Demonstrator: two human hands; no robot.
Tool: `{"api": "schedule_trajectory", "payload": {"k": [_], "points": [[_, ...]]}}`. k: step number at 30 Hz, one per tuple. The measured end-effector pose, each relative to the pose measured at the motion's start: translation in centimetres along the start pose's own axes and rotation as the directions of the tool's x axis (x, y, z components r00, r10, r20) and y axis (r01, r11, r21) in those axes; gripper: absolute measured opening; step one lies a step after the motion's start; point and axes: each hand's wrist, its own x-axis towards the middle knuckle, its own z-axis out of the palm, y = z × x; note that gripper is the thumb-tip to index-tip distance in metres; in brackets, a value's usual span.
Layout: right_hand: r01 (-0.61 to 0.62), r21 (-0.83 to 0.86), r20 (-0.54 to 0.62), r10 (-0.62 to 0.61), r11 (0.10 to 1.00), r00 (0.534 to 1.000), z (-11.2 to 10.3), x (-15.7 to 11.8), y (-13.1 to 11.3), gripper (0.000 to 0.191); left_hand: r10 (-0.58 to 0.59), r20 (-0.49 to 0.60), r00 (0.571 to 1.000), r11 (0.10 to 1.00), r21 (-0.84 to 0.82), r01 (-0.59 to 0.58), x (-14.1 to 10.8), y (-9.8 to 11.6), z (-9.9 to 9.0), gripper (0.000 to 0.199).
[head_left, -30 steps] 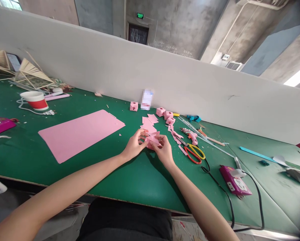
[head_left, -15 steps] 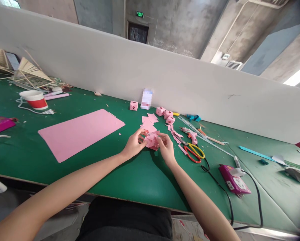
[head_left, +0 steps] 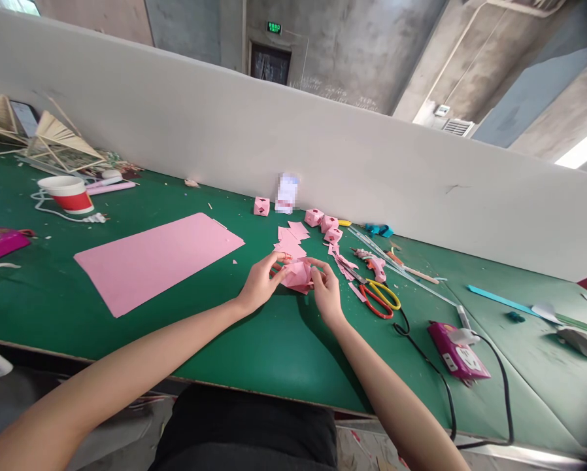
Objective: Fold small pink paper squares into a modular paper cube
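Observation:
A folded pink paper piece [head_left: 297, 275] is held between my two hands, just above the green table. My left hand [head_left: 264, 280] grips its left side, thumb in front and fingers behind. On the right side, my right hand [head_left: 327, 291] pinches the paper with thumb and fingertips. Beyond it lie several cut pink paper pieces [head_left: 289, 243]. Finished-looking pink paper cubes with diamond holes stand farther back, one of them a lone cube [head_left: 261, 207], others in a group [head_left: 329, 224]. Scissors [head_left: 382, 297] with red and yellow handles rest right of my right hand, among pink paper strips.
Pink sheets [head_left: 159, 261] lie at left, near a paper cup [head_left: 67, 194]. To the right are a pink glue gun [head_left: 376, 267], clear glue sticks and a magenta power strip [head_left: 457, 353] with a black cord. A white partition [head_left: 200, 124] borders the table's back.
My fingers have shifted slightly on the folded pink paper, and its front face is turned a little differently. The things on the table stay where they were.

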Motion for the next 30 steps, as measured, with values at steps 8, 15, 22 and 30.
{"api": "schedule_trajectory", "payload": {"k": [8, 15, 22, 30], "points": [[0.039, -0.064, -0.008, -0.039, 0.997, 0.999, 0.0, -0.1, -0.1, 0.038, 0.005, -0.045, 0.999, 1.0, -0.011, -0.005, 0.1, 0.2, -0.1, 0.019], [0.037, -0.069, -0.015, -0.038, 0.997, 0.999, 0.0, -0.2, 0.0, 0.04, -0.062, -0.087, 0.994, 0.997, -0.051, 0.058, 0.2, -0.3, -0.1, 0.02], [0.088, -0.027, -0.012, -0.088, 0.996, 0.996, -0.2, -0.2, 0.1, 0.05, -0.09, -0.082, 0.993, 0.994, -0.065, 0.085, 0.3, -0.6, 0.0, 0.022], [0.071, 0.081, -0.038, -0.068, 0.994, 0.997, 1.5, -0.3, 0.1, 0.066, -0.006, -0.122, 0.992, 1.0, 0.021, 0.008, 0.5, -0.3, -0.3, 0.02]]}}
